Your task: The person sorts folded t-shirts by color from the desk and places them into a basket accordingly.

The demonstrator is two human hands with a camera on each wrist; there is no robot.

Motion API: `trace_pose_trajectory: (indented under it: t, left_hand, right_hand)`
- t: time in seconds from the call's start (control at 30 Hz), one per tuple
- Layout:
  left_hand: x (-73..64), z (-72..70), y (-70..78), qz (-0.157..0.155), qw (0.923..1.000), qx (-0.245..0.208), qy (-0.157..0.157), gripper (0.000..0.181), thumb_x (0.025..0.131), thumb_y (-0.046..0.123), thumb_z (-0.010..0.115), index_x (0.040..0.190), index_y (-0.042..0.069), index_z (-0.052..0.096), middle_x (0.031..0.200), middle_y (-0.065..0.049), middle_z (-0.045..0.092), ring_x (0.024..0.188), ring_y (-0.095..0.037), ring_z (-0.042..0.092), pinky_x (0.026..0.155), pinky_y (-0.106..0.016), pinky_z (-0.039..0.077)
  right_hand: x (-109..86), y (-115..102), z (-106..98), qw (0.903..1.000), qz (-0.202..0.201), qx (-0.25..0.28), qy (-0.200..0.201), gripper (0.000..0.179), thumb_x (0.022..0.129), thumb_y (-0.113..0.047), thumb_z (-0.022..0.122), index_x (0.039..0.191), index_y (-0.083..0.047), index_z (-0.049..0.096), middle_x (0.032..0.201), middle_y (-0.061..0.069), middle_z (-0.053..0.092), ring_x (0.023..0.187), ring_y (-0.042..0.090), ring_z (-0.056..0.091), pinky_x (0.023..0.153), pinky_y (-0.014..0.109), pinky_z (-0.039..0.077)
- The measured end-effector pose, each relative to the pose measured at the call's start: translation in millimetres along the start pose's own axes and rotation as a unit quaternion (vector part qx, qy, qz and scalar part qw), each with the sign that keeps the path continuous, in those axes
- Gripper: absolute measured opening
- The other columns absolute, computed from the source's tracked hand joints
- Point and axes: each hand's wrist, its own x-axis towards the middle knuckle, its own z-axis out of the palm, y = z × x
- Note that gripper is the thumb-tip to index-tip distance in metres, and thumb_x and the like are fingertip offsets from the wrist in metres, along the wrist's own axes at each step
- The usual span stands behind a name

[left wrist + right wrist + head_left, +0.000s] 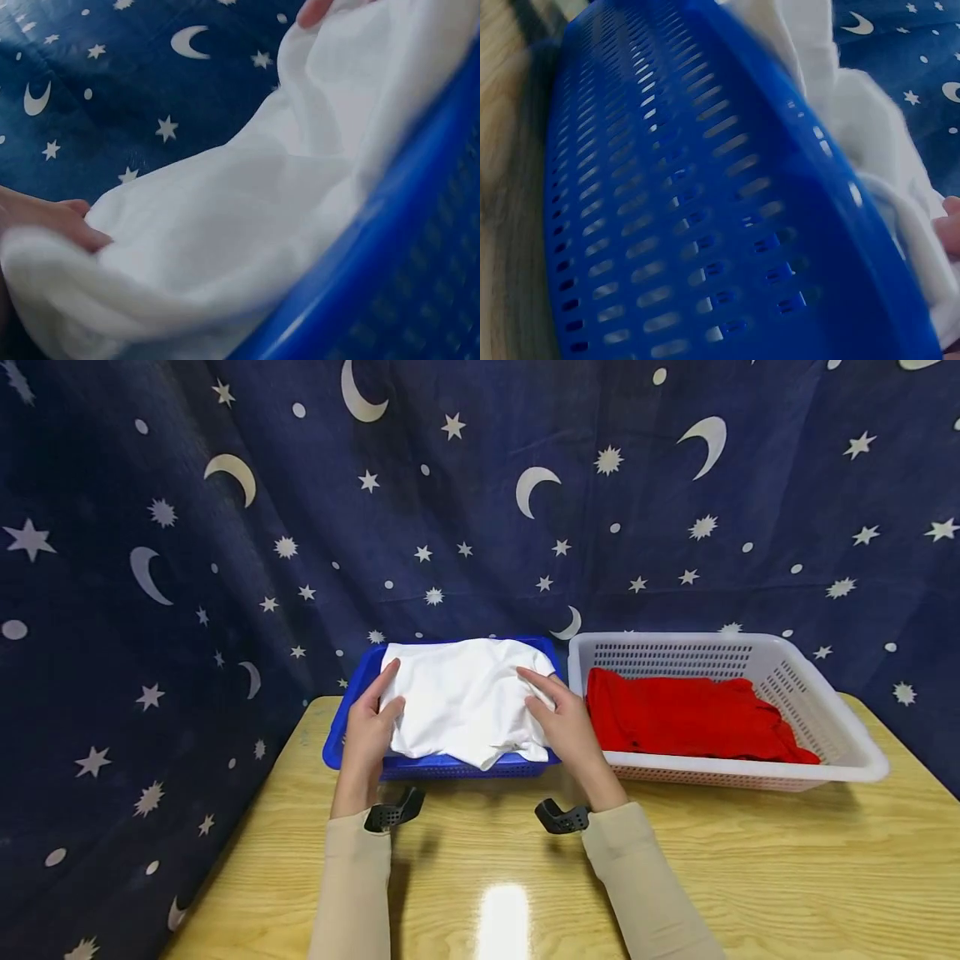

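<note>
A soft white cloth point(465, 702), loosely folded and wrinkled, lies across the top of the blue basket point(442, 770). My left hand point(367, 727) holds its left edge, thumb and index finger showing on top of the fabric. At the right edge, my right hand point(562, 722) grips the cloth in a similar way, with some fingers hidden. The left wrist view shows the white cloth point(225, 210) sagging between both hands above the blue rim. In the right wrist view, the slotted basket wall point(652, 187) fills most of the picture.
Right of the blue basket stands a white basket point(847, 743) with a folded red cloth point(682, 714) inside. Both baskets are on a wooden table point(450, 877). Behind and to the left hangs a dark blue curtain point(480, 510) with moons and stars.
</note>
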Motion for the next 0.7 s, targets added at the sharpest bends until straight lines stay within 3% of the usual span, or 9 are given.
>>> trace_pose_trajectory:
  t: [0.1, 0.23, 0.37, 0.53, 0.7]
  left_hand:
    - [1.1, -1.5, -0.4, 0.0, 0.9995, 0.032, 0.0, 0.051, 0.089, 0.007, 0.05, 0.125, 0.043, 0.045, 0.135, 0.021, 0.035, 0.129, -0.003, 0.021, 0.105, -0.032, 0.02]
    - [3.3, -2.3, -1.8, -0.006, 0.9972, 0.075, 0.002, 0.052, 0.088, 0.003, 0.05, 0.128, 0.036, 0.046, 0.137, 0.013, 0.035, 0.129, -0.009, 0.022, 0.105, -0.033, 0.019]
    - [3.9, -2.6, -2.9, -0.02, 0.9923, 0.122, 0.0, 0.053, 0.088, 0.003, 0.049, 0.13, 0.035, 0.045, 0.139, 0.007, 0.034, 0.13, -0.013, 0.022, 0.105, -0.038, 0.02]
    - [2.3, -5.4, -4.3, -0.006, 0.9853, 0.171, 0.006, 0.053, 0.088, 0.006, 0.047, 0.131, 0.036, 0.043, 0.139, 0.005, 0.035, 0.129, -0.015, 0.025, 0.104, -0.042, 0.021]
    - [-0.4, -7.2, -6.2, -0.004, 0.9767, 0.215, 0.002, 0.052, 0.088, 0.007, 0.046, 0.133, 0.033, 0.041, 0.139, -0.001, 0.037, 0.127, -0.021, 0.03, 0.101, -0.046, 0.027]
  right_hand:
    - [2.1, 12, 1, 0.9985, 0.003, -0.054, -0.002, 0.038, 0.089, -0.017, 0.053, 0.121, -0.037, 0.053, 0.089, -0.002, 0.051, 0.067, 0.017, 0.042, 0.054, 0.03, 0.037]
    - [2.7, 17, 1, 0.9972, 0.009, -0.074, -0.013, 0.037, 0.089, -0.02, 0.052, 0.119, -0.041, 0.053, 0.083, -0.002, 0.049, 0.054, 0.02, 0.034, 0.043, 0.027, 0.031]
    - [2.3, 17, 2, 0.9963, 0.015, -0.082, -0.021, 0.036, 0.09, -0.02, 0.051, 0.12, -0.04, 0.054, 0.088, -0.004, 0.051, 0.049, 0.02, 0.035, 0.039, 0.025, 0.03]
    - [1.9, 16, 6, 0.9932, 0.012, -0.114, -0.015, 0.04, 0.089, -0.011, 0.049, 0.12, -0.033, 0.056, 0.073, 0.002, 0.042, 0.052, 0.019, 0.036, 0.043, 0.025, 0.03]
    - [1.1, 16, 11, 0.9888, 0.028, -0.146, -0.002, 0.043, 0.087, -0.004, 0.048, 0.12, -0.03, 0.058, 0.07, 0.003, 0.039, 0.057, 0.019, 0.037, 0.048, 0.026, 0.031]
